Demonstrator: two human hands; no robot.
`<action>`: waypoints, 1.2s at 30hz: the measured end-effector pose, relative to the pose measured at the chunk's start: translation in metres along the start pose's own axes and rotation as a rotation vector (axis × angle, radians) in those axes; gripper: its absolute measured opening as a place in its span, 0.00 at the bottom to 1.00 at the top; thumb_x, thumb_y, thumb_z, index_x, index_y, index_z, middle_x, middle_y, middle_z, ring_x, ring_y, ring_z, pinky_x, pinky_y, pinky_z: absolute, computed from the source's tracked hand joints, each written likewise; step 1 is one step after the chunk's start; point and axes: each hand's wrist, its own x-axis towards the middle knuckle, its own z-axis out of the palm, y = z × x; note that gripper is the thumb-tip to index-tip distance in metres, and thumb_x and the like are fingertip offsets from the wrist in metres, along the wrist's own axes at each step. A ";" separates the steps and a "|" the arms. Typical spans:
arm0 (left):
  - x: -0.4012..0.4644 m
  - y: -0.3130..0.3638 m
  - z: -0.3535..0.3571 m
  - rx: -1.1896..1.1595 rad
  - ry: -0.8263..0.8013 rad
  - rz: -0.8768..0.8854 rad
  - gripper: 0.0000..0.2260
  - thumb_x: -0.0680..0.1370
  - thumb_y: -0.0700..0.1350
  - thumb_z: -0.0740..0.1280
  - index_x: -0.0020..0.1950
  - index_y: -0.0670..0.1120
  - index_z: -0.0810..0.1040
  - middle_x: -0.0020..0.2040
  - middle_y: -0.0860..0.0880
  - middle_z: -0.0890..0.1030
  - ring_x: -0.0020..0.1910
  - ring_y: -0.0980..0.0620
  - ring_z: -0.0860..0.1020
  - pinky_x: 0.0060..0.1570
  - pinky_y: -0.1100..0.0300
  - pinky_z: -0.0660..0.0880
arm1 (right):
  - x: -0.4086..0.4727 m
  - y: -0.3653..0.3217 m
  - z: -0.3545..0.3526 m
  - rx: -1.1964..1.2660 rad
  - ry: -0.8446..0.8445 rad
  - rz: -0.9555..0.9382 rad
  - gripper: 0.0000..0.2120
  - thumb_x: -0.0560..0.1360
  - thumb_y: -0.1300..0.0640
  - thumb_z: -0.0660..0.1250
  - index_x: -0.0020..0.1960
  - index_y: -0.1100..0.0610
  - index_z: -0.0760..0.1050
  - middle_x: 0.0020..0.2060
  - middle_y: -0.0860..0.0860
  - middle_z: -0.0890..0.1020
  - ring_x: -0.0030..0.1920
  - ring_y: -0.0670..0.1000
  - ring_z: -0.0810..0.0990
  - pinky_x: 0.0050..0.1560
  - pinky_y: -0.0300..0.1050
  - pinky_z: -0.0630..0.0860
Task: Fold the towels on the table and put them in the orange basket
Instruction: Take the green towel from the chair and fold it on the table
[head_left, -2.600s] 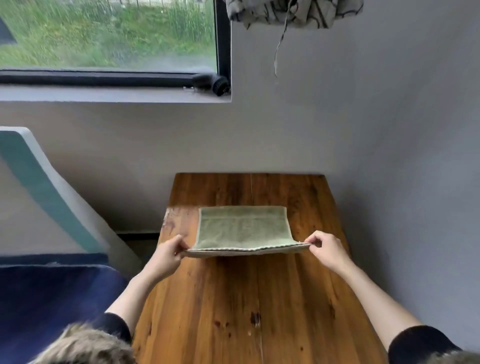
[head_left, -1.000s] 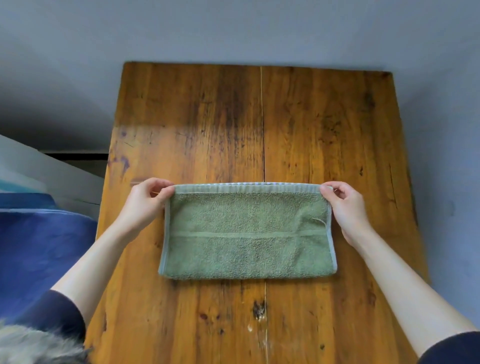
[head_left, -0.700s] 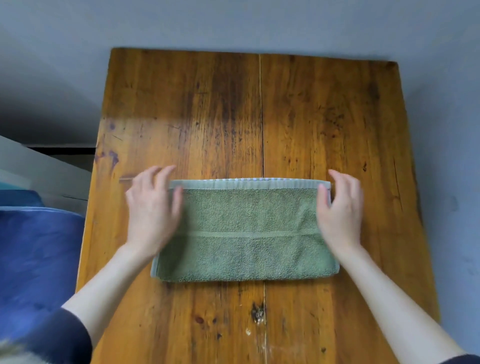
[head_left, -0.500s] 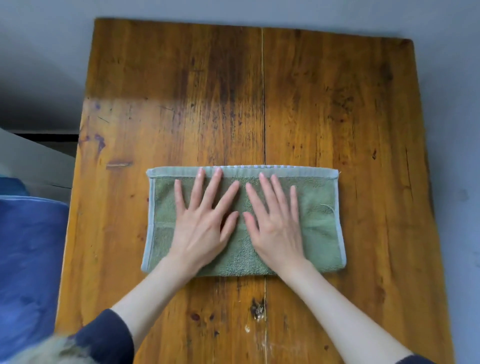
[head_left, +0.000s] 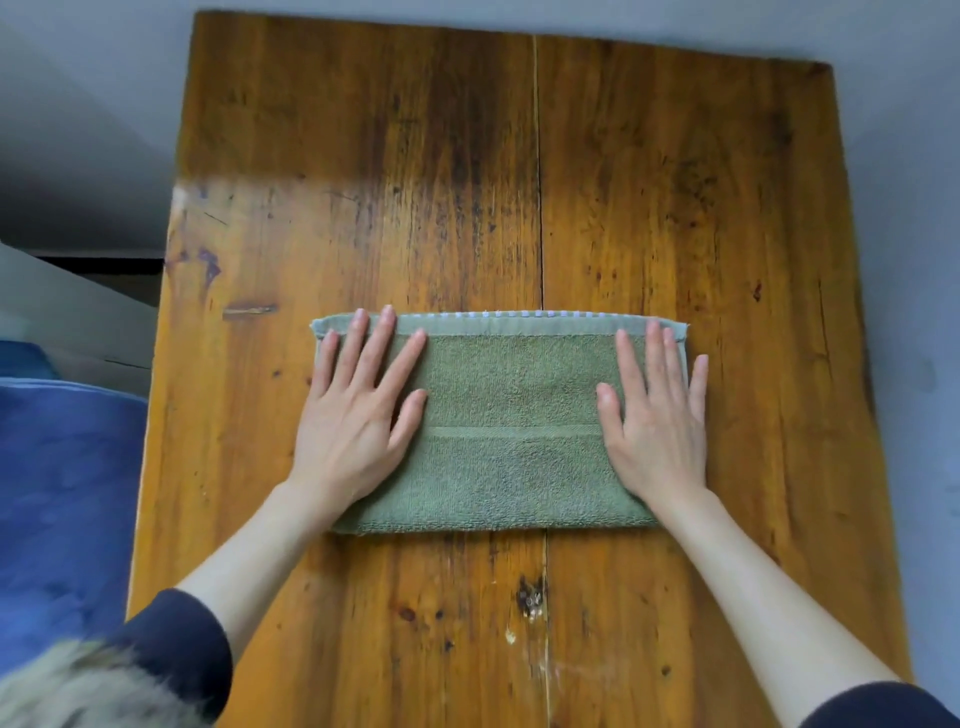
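Observation:
A green towel (head_left: 511, 431), folded in half into a long rectangle, lies flat in the middle of the wooden table (head_left: 519, 182). Its hemmed edges sit together along the far side. My left hand (head_left: 358, 410) presses flat on the towel's left end, fingers straight and spread. My right hand (head_left: 657, 415) presses flat on the right end, fingers straight and close together. The orange basket is not in view.
A grey wall runs behind and to the right of the table. A blue cushion or seat (head_left: 62, 509) sits left of the table, with a pale slanted board (head_left: 67, 312) behind it. Bare wood lies beyond and in front of the towel.
The towel was folded in half away from me and laid down. My hands let go of the corners, pressed flat at the middle, then slid outward to the two ends.

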 end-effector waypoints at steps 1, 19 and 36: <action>-0.004 0.001 -0.002 -0.043 0.020 0.003 0.24 0.79 0.51 0.53 0.74 0.47 0.62 0.75 0.41 0.60 0.75 0.42 0.56 0.73 0.44 0.51 | -0.003 -0.003 -0.002 -0.007 -0.001 0.007 0.27 0.78 0.43 0.41 0.75 0.50 0.43 0.76 0.54 0.45 0.76 0.51 0.41 0.74 0.54 0.35; -0.063 -0.017 -0.009 -0.057 0.125 -0.469 0.16 0.78 0.52 0.56 0.54 0.41 0.74 0.49 0.40 0.75 0.46 0.40 0.73 0.44 0.47 0.65 | -0.046 -0.093 0.015 0.015 -0.005 -0.112 0.26 0.79 0.43 0.46 0.75 0.50 0.51 0.75 0.51 0.52 0.75 0.53 0.50 0.73 0.59 0.40; -0.039 -0.016 -0.038 -0.266 -0.064 -0.650 0.09 0.76 0.48 0.64 0.51 0.44 0.75 0.53 0.43 0.74 0.56 0.42 0.69 0.55 0.49 0.64 | -0.051 -0.107 0.012 0.023 -0.015 -0.089 0.27 0.78 0.44 0.46 0.75 0.51 0.50 0.75 0.53 0.52 0.76 0.54 0.49 0.72 0.64 0.43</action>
